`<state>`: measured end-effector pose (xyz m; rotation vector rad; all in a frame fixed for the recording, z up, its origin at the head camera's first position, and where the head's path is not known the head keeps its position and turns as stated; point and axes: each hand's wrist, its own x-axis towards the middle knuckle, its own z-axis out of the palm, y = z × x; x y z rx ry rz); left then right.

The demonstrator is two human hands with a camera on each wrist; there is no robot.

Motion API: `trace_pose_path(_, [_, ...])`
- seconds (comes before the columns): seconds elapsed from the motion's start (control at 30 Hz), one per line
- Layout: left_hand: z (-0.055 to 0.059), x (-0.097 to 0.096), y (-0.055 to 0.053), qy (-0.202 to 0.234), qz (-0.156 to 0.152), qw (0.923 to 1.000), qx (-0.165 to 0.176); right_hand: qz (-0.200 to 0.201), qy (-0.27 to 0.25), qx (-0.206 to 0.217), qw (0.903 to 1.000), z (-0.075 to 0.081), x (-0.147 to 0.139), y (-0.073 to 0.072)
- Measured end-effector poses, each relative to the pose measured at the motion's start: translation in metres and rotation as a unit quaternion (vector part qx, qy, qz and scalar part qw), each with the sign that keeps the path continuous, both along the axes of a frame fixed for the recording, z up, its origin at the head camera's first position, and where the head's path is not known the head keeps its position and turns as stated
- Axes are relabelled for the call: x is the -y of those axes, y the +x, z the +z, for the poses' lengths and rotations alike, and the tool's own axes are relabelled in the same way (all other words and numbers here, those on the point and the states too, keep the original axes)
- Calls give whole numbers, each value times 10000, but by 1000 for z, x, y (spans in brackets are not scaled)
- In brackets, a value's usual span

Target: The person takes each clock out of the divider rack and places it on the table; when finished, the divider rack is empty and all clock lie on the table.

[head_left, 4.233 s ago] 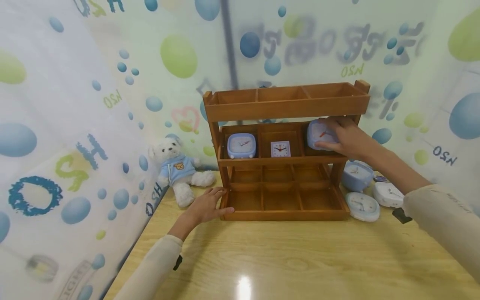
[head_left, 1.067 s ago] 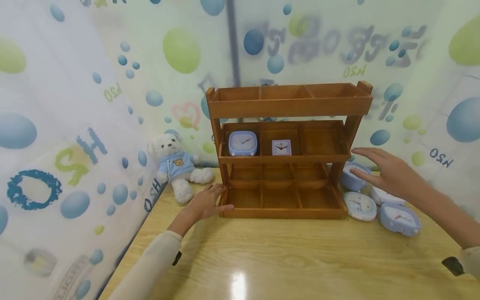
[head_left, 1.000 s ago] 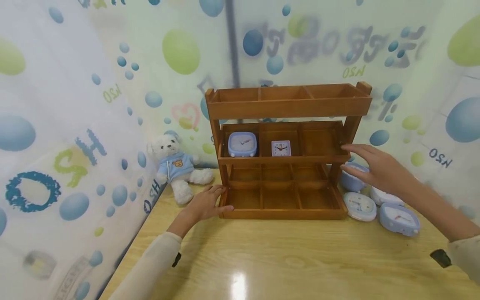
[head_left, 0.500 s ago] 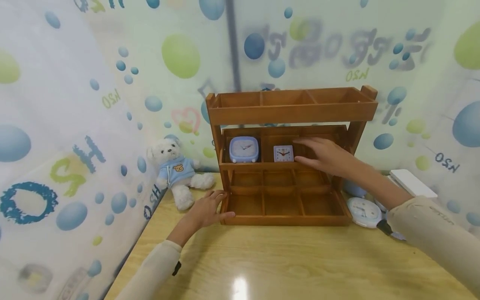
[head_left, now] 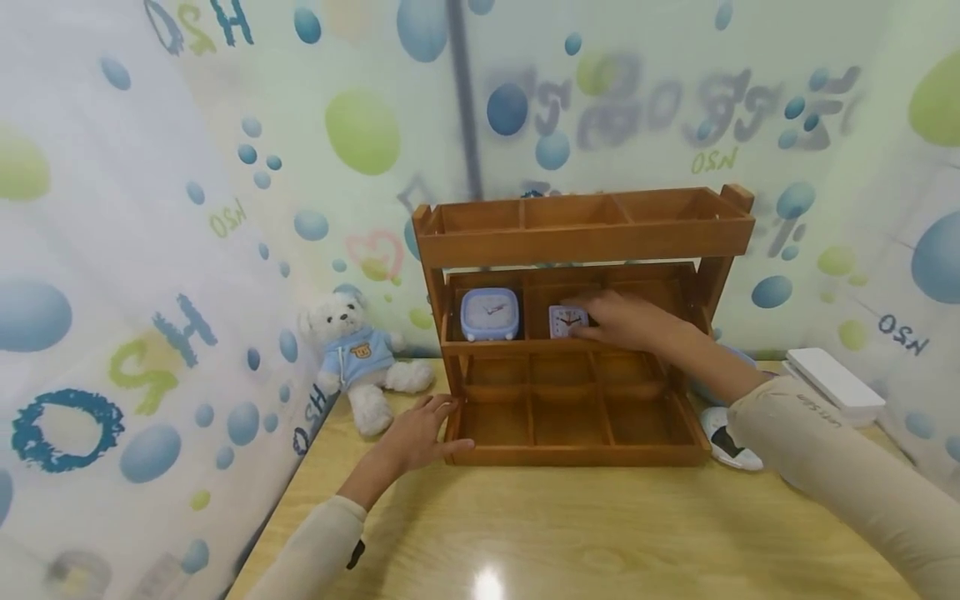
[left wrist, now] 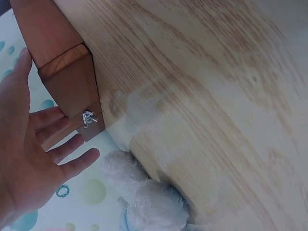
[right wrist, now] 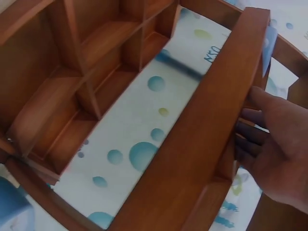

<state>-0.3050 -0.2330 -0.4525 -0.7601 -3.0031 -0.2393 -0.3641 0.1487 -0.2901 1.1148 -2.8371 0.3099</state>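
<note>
A brown wooden rack (head_left: pixel 585 245) with three tiers of compartments stands on the table. In its middle tier, a small square alarm clock (head_left: pixel 562 322) sits in the centre compartment. My right hand (head_left: pixel 630 320) pinches this clock, fingers at its top edge and thumb at its lower right front. In the right wrist view the fingers of the right hand (right wrist: pixel 284 149) reach behind the tier's front board, which hides the clock. A larger blue alarm clock (head_left: pixel 490 314) stands in the left compartment. My left hand (head_left: pixel 412 435) rests against the rack's lower left side, fingers extended.
Left of the rack sits a white plush bear (head_left: pixel 358 354) in a blue hoodie. On the right, a round-cornered clock (head_left: pixel 738 457) and others are partly covered by my right sleeve. Behind the sleeve lies a white box (head_left: pixel 832 379). A patterned curtain surrounds the table.
The blue clock from the right compartment was taken out to the table on the right. My right hand then came back left to the small square clock. My left hand stayed put.
</note>
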Motion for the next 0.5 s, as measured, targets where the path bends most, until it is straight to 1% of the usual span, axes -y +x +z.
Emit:
trace_pose_path(0.13, [-4, 0, 1, -37, 15, 10000, -72, -69, 245, 186, 9995, 2, 5, 1])
trace_pose_path(0.23, [-6, -1, 2, -48, 31, 9999, -135, -4, 179, 260, 9995, 4, 7, 1])
trace_pose_path(0.37, [-6, -2, 3, -43, 10, 9999, -113, 79, -220, 350, 9991, 5, 4, -1])
trace_pose_path(0.5, [-2, -2, 0, -52, -25, 9999, -154, 365, -800, 199, 9959, 9, -1, -2])
